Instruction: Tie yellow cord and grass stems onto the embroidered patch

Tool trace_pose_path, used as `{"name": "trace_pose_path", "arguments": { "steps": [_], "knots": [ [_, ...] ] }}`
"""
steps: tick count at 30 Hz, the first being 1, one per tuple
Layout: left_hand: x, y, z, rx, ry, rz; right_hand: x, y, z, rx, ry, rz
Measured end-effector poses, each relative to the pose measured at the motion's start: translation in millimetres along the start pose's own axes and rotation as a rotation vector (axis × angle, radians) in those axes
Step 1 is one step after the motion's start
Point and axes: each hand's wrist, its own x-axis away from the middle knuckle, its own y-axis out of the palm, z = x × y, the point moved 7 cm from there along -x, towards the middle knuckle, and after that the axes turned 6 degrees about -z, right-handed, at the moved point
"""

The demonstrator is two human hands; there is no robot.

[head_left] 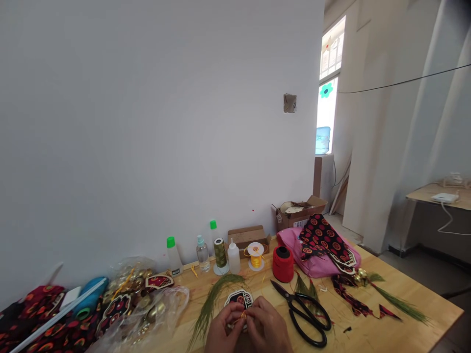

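Close together at the table's front edge, my left hand (225, 329) and my right hand (268, 327) pinch a thin yellow cord (242, 316) between their fingertips. Just beyond the fingers lies a black-and-red patterned ornament (239, 297) with a pale border, its lower part hidden by my hands. Green thread strands (209, 304) curve around its left side. To the right of my right hand rest black scissors (303, 311) with blades apart. A spool of yellow cord (255, 257) stands behind the ornament.
A red thread cone (283, 264), a green thread spool (220, 257) and several bottles (234, 257) stand along the wall. Plastic bags with gold bells (154, 311) and patterned cloth (40, 306) lie left. On the right are a pink bag (309, 257), a cardboard box (300, 213) and tassels (401, 301).
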Motion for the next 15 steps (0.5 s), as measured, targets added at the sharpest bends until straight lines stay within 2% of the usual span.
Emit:
{"name": "trace_pose_path", "arguments": {
  "steps": [5,10,15],
  "knots": [
    [-1,7.6,-7,0.024,0.004,-0.06,0,1,7,-0.073,0.053,-0.003],
    [1,8.6,-7,0.083,-0.012,-0.018,-1,0,13,-0.174,0.09,0.043],
    [0,6.8,-12,0.077,-0.075,0.003,-4,-2,19,-0.406,0.106,0.074]
  ]
}}
